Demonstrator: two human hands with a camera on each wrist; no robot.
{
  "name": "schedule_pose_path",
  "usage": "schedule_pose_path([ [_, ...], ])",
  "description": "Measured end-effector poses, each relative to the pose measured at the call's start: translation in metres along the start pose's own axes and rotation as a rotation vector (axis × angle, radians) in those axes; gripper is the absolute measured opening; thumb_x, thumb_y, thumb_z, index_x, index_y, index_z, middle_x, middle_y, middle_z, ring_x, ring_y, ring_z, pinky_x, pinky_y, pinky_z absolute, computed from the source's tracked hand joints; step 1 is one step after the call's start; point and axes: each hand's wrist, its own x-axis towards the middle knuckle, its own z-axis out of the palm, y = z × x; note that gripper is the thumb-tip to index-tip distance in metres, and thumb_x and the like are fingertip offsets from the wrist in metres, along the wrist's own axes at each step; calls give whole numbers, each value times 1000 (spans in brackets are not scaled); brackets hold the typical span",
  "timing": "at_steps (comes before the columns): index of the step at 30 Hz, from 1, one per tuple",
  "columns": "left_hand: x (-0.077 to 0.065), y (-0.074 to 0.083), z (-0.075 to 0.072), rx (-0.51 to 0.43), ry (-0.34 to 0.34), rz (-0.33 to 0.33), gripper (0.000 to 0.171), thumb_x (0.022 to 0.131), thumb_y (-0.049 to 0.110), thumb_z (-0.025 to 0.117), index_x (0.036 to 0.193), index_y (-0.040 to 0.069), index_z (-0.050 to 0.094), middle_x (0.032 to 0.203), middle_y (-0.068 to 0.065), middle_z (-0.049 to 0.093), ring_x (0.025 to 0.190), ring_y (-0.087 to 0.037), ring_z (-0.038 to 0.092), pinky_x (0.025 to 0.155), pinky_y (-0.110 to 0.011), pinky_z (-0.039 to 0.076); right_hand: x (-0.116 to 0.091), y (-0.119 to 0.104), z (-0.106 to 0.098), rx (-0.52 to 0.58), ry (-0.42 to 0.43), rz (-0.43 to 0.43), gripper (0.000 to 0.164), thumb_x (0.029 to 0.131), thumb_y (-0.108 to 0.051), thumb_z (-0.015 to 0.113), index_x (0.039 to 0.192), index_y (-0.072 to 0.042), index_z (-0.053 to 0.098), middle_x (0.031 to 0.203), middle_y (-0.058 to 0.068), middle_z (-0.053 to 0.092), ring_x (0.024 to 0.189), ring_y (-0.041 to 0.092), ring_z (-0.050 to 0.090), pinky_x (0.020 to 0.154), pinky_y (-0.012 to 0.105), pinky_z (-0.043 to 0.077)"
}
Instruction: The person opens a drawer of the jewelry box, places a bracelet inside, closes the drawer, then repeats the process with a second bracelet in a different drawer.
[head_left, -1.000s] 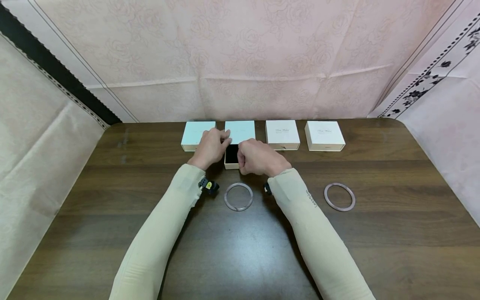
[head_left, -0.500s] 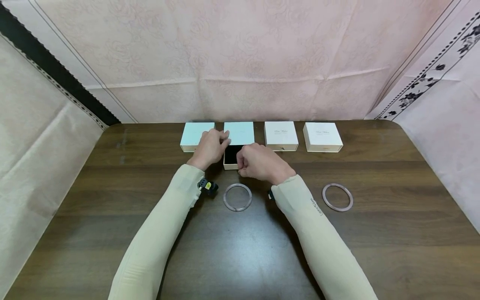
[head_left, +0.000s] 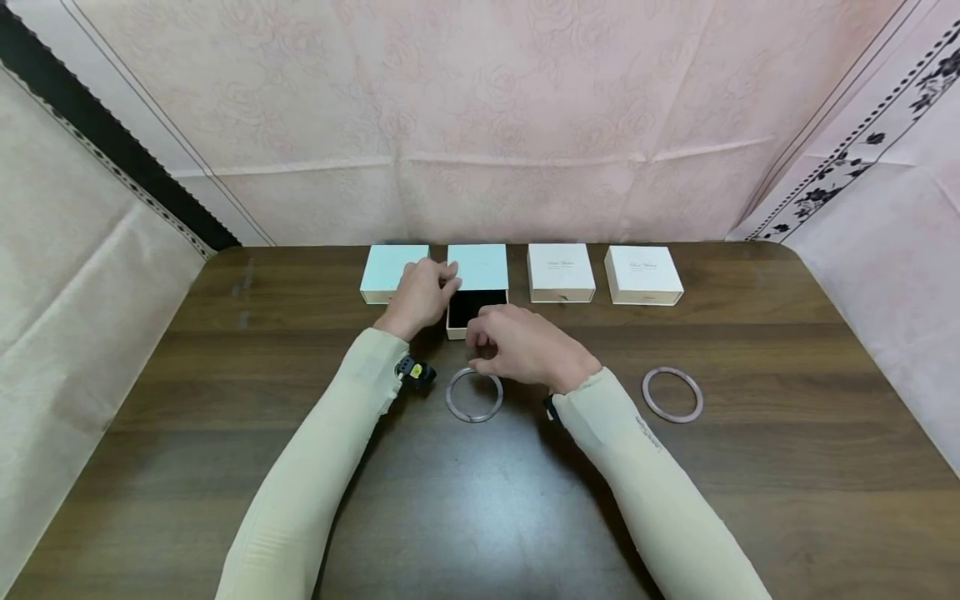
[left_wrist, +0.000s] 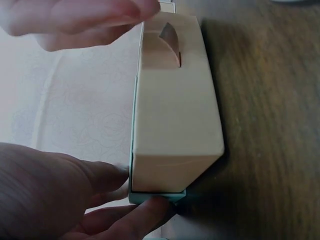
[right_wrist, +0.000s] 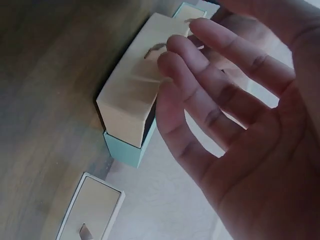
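A turquoise drawer box [head_left: 478, 267] stands at the back of the table, its cream drawer [left_wrist: 175, 110] pulled out toward me and showing a black inside. My left hand [head_left: 417, 297] holds the box at its left side, thumb near the top edge and fingers against the sleeve. Just in front of the drawer hovers my right hand [head_left: 528, 346], fingers loosely curved with nothing between them. In the right wrist view its fingertips [right_wrist: 172, 75] are near the drawer's ribbon pull tab [right_wrist: 156, 49]. A pale purple bangle [head_left: 475, 419] lies below the right thumb.
Another turquoise box [head_left: 386, 267] stands to the left, partly behind my left hand. Two white boxes, a nearer one [head_left: 561, 271] and a farther one [head_left: 645, 273], stand to the right. A second bangle [head_left: 675, 418] lies on the right of the wooden table [head_left: 480, 517].
My right hand has drawn back from the drawer toward me, loosening its fingers, and more of the black inside shows. The left hand has stayed on the box.
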Motion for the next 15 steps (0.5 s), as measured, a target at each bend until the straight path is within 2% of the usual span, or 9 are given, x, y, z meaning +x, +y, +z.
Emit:
schedule_pose_path([
  [5,0,0,0,-2,3,6,36,108,21,54,141,12,60,155,-9,49,42,-17,36,46,-27,33,-5,-3,7,-34,-17,-8,19,89,-27,78,101,-14,74,103,2,65,92,14,57,82,32,50],
  [15,0,-1,0,-4,13,10,33,108,21,54,137,11,65,155,-10,50,40,-15,35,45,-26,32,-14,-12,17,-72,-60,14,40,85,-41,83,112,-13,72,115,1,64,100,14,58,85,35,53],
])
